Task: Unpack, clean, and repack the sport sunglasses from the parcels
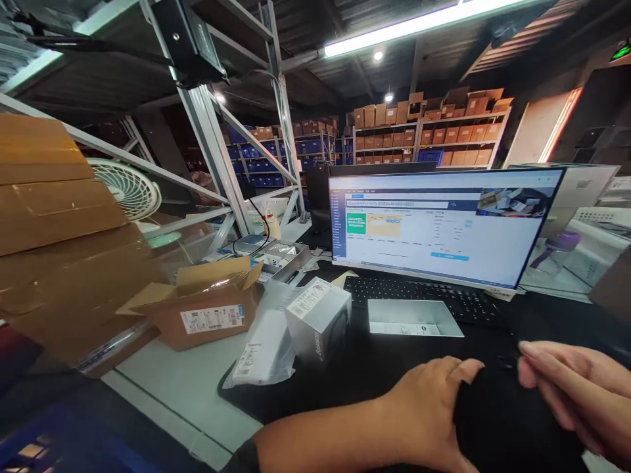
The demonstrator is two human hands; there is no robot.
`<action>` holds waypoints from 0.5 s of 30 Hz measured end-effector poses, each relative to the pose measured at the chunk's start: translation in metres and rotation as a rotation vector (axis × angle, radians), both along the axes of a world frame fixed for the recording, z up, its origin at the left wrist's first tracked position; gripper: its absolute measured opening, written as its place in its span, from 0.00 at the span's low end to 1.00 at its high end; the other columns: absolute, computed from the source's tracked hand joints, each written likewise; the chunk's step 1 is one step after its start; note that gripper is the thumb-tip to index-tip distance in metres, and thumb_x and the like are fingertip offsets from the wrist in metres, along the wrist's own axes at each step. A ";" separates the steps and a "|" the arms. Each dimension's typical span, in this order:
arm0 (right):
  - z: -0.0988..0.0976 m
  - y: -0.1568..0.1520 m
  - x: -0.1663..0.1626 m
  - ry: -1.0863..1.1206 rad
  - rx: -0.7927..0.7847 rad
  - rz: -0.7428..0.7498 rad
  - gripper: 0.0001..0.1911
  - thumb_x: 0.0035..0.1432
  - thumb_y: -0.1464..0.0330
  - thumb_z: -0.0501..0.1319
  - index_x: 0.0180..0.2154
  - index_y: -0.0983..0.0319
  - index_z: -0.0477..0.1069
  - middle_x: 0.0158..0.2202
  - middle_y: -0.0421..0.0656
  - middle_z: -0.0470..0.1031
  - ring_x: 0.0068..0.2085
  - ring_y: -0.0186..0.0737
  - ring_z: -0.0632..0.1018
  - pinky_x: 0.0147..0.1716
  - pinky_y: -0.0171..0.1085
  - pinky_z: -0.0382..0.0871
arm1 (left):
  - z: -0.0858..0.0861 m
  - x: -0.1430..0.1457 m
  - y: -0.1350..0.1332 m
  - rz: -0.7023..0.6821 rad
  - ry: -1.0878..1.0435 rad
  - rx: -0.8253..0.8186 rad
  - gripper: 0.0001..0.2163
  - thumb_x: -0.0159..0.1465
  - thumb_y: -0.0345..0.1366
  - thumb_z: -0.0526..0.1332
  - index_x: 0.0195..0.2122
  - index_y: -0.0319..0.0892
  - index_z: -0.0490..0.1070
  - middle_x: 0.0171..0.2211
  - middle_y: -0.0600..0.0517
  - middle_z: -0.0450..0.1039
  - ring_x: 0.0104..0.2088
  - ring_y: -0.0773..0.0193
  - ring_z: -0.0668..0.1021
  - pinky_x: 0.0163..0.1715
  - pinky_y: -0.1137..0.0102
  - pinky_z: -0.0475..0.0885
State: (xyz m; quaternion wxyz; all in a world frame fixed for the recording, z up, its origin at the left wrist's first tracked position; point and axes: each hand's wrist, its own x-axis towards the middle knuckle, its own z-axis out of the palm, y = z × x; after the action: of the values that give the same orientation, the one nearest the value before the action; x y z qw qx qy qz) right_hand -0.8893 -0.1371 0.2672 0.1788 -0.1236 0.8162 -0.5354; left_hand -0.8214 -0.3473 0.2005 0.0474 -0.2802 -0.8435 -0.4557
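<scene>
My left hand [434,401] is held over the black desk mat [389,364], back upward. Its thumb is spread away from the bent fingers, with nothing visible between them. At the right edge, my right hand [576,384] has its thumb and fingertips pressed together; whatever they pinch, if anything, is too small to make out. Beyond my left hand lies a shallow open white box part [414,318], hollow side showing. Left of it stands a closed silver-grey product box [320,322] with a label on top. A white labelled packet in a clear plastic bag [263,348] lies against that box.
A computer monitor [444,226] and black keyboard [424,292] stand behind the mat. On the left are an open cardboard carton [211,322], stacked large cartons [64,263] and a fan [125,187]. A metal frame post [211,144] rises behind the carton. A purple-topped bottle [557,249] stands right.
</scene>
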 end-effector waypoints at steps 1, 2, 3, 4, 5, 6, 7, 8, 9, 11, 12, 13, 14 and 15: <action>0.001 -0.008 0.000 0.067 -0.005 -0.001 0.32 0.51 0.36 0.58 0.23 0.58 0.73 0.12 0.43 0.66 0.12 0.35 0.65 0.11 0.35 0.55 | -0.002 0.003 0.001 0.032 -0.041 0.085 0.53 0.36 0.41 0.79 0.65 0.45 0.58 0.56 0.43 0.71 0.52 0.44 0.77 0.57 0.52 0.71; 0.003 -0.016 0.001 0.154 -0.025 -0.014 0.32 0.52 0.36 0.59 0.25 0.59 0.74 0.14 0.42 0.68 0.13 0.35 0.67 0.12 0.34 0.59 | -0.004 0.007 0.001 0.071 -0.087 0.181 0.51 0.37 0.41 0.79 0.64 0.46 0.59 0.56 0.44 0.71 0.53 0.47 0.77 0.57 0.54 0.70; 0.004 -0.022 0.002 0.238 -0.062 -0.025 0.31 0.54 0.38 0.59 0.27 0.60 0.75 0.17 0.42 0.70 0.16 0.35 0.69 0.14 0.34 0.63 | -0.006 0.010 0.001 0.112 -0.138 0.278 0.49 0.39 0.41 0.78 0.63 0.46 0.59 0.56 0.45 0.71 0.53 0.48 0.76 0.59 0.56 0.69; 0.006 -0.026 0.004 0.310 -0.113 -0.033 0.30 0.56 0.40 0.60 0.31 0.61 0.76 0.20 0.42 0.73 0.19 0.35 0.72 0.17 0.34 0.67 | -0.009 0.013 0.001 0.153 -0.186 0.370 0.48 0.40 0.40 0.78 0.62 0.45 0.59 0.57 0.44 0.71 0.54 0.49 0.76 0.60 0.56 0.68; 0.007 -0.028 0.007 0.358 -0.162 -0.032 0.28 0.57 0.43 0.60 0.35 0.61 0.77 0.24 0.43 0.76 0.22 0.37 0.75 0.20 0.34 0.71 | -0.011 0.016 0.000 0.195 -0.229 0.455 0.48 0.40 0.39 0.78 0.62 0.44 0.59 0.57 0.43 0.72 0.55 0.49 0.75 0.61 0.55 0.67; 0.008 -0.030 0.011 0.379 -0.197 -0.009 0.25 0.59 0.45 0.61 0.38 0.61 0.78 0.27 0.44 0.78 0.26 0.38 0.78 0.23 0.34 0.74 | -0.013 0.018 -0.001 0.230 -0.275 0.532 0.47 0.41 0.38 0.78 0.61 0.42 0.59 0.56 0.42 0.72 0.55 0.47 0.75 0.61 0.53 0.66; 0.009 -0.031 0.016 0.376 -0.217 0.035 0.22 0.61 0.48 0.61 0.40 0.61 0.78 0.31 0.45 0.79 0.30 0.39 0.80 0.26 0.34 0.76 | -0.014 0.020 -0.004 0.266 -0.323 0.608 0.44 0.42 0.40 0.77 0.60 0.40 0.61 0.55 0.41 0.73 0.56 0.46 0.75 0.60 0.50 0.66; 0.009 -0.032 0.022 0.355 -0.215 0.101 0.20 0.63 0.51 0.60 0.41 0.60 0.78 0.33 0.46 0.80 0.32 0.40 0.81 0.27 0.35 0.77 | -0.015 0.020 -0.006 0.307 -0.387 0.689 0.39 0.46 0.42 0.75 0.59 0.39 0.64 0.55 0.40 0.74 0.56 0.44 0.75 0.60 0.49 0.66; 0.007 -0.033 0.027 0.335 -0.184 0.189 0.17 0.65 0.55 0.59 0.41 0.60 0.78 0.35 0.46 0.81 0.35 0.42 0.82 0.30 0.36 0.79 | -0.014 0.021 -0.008 0.354 -0.462 0.785 0.35 0.51 0.46 0.73 0.56 0.37 0.67 0.54 0.38 0.75 0.55 0.42 0.76 0.58 0.48 0.67; 0.001 -0.037 0.035 0.370 -0.072 0.343 0.13 0.67 0.63 0.57 0.45 0.59 0.78 0.43 0.47 0.81 0.44 0.44 0.82 0.43 0.42 0.80 | -0.012 0.022 -0.011 0.457 -0.586 0.992 0.28 0.57 0.50 0.68 0.53 0.35 0.72 0.53 0.36 0.76 0.55 0.41 0.76 0.57 0.48 0.69; -0.003 -0.040 0.037 0.431 -0.011 0.372 0.14 0.67 0.67 0.55 0.48 0.59 0.77 0.49 0.48 0.80 0.51 0.46 0.80 0.52 0.46 0.76 | -0.010 0.024 -0.011 0.492 -0.612 1.089 0.27 0.58 0.50 0.67 0.51 0.35 0.73 0.53 0.36 0.76 0.55 0.41 0.76 0.57 0.49 0.69; -0.008 -0.043 0.037 0.508 0.045 0.368 0.17 0.67 0.69 0.54 0.52 0.60 0.75 0.55 0.49 0.76 0.57 0.47 0.76 0.59 0.49 0.70 | -0.009 0.025 -0.011 0.509 -0.607 1.171 0.25 0.58 0.49 0.68 0.51 0.35 0.74 0.52 0.37 0.77 0.55 0.42 0.76 0.57 0.51 0.69; -0.012 -0.045 0.036 0.580 0.089 0.348 0.19 0.67 0.71 0.53 0.56 0.61 0.73 0.60 0.50 0.72 0.62 0.47 0.72 0.64 0.51 0.64 | -0.009 0.028 -0.009 0.496 -0.582 1.232 0.24 0.57 0.47 0.68 0.50 0.36 0.75 0.51 0.39 0.78 0.55 0.43 0.76 0.58 0.52 0.69; -0.016 -0.047 0.034 0.628 0.116 0.324 0.20 0.68 0.70 0.52 0.59 0.62 0.70 0.63 0.52 0.69 0.64 0.48 0.69 0.66 0.52 0.61 | -0.010 0.031 -0.007 0.458 -0.553 1.272 0.23 0.56 0.45 0.69 0.49 0.37 0.76 0.50 0.41 0.79 0.56 0.44 0.76 0.59 0.53 0.68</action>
State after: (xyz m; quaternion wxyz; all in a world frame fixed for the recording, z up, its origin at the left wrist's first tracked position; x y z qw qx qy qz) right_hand -0.8553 -0.1843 0.2512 0.0086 -0.3997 0.8301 -0.3886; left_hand -0.7907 -0.3543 0.1907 0.0805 0.1101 -0.4341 -0.8905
